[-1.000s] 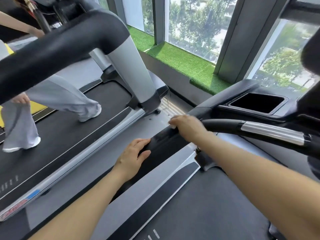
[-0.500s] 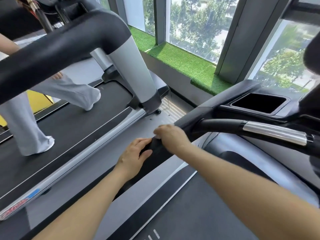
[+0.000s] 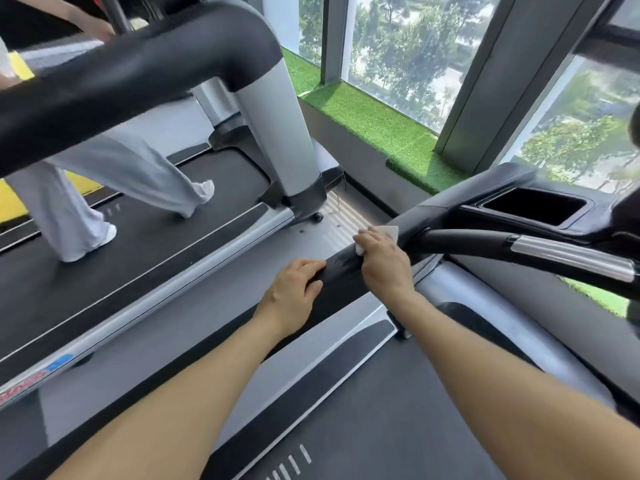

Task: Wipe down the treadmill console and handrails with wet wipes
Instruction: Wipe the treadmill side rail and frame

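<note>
A black left handrail [image 3: 341, 277] of my treadmill runs diagonally from the lower left up to the console [image 3: 519, 188]. My left hand [image 3: 292, 294] rests on the rail with its fingers laid over the top. Just ahead of it, my right hand [image 3: 382, 261] presses a white wet wipe [image 3: 386, 233] onto the rail, fingers curled over it; only the wipe's edges show. Wet streaks mark the rail between my hands. An inner grip bar [image 3: 540, 249], black with a silver sleeve, branches right below the console's cup recess [image 3: 533, 206].
Another treadmill [image 3: 145, 237] stands on the left with a person in pale trousers [image 3: 114, 181] walking on its belt; its thick black rail [image 3: 114, 81] crosses the upper left. My own belt [image 3: 398, 427] lies below. A green turf ledge [image 3: 377, 129] and windows are ahead.
My right hand slid back down the rail toward my left hand, then moved forward again toward the console with the wipe. The left hand stayed put. The neighbour kept walking.
</note>
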Motion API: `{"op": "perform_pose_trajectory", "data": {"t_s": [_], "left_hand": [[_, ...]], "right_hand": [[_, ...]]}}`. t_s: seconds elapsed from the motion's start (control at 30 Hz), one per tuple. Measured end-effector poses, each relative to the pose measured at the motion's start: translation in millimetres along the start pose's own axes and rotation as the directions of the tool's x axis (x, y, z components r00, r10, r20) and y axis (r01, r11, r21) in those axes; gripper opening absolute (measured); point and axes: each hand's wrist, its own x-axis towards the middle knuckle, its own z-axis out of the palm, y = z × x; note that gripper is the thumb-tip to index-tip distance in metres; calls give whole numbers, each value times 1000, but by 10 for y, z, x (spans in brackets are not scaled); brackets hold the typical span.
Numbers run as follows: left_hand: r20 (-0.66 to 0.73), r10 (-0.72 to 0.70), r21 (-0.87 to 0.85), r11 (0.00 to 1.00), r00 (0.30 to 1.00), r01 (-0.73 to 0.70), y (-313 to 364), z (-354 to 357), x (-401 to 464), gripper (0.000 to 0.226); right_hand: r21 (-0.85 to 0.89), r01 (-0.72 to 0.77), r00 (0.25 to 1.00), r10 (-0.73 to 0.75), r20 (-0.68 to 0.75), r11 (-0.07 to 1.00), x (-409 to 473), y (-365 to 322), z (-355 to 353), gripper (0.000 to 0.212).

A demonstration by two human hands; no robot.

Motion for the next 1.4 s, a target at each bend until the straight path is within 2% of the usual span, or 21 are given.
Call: {"op": "perform_pose_trajectory", "data": {"t_s": [0.43,0.6,0.8,0.93,1.0,1.13,1.2,1.27,1.33,1.4], "left_hand": [[-58,-119,114,986,991,125,-926,-755,-1338,33],[-63,-169,138,975,984,177,-1308,-999,-1869,33],[-46,-216,109,970,975,220,-1510,-1094,-2236,34],[-57,-278,108,953,959,282,-1462,-1116,-2198,30],[-68,-294,117,947,953,301,-1446,-1107,-2203,33],[-84,-311,108,942,947,319,-1442,-1084,-2218,34],[-67,-314,116,940,947,320,-1447,-1093,-2200,35],[-27,-344,128,930,939,345,-1463,-1123,-2155,34],[37,-392,133,914,919,384,-1479,-1179,-2093,34],[98,-427,153,899,899,411,-1478,-1261,-2013,31]], "right_hand": [[80,71,997,-74,36,994,-994,-1343,783,38],[86,139,988,-144,55,986,-1386,-1875,1033,42],[116,235,961,-248,120,965,-1863,-2462,1273,30],[84,351,907,-361,216,933,-1852,-2404,1207,38],[12,399,884,-388,262,917,-1709,-2197,1093,46],[-110,136,984,-121,132,985,-1237,-1623,694,49],[-146,53,998,-45,54,988,-1121,-1492,613,39],[-135,2,1000,-2,-1,991,-1181,-1656,699,32],[-85,81,996,-76,56,993,-1390,-1926,895,34],[-34,238,960,-229,161,971,-1584,-2139,1029,36]]}}
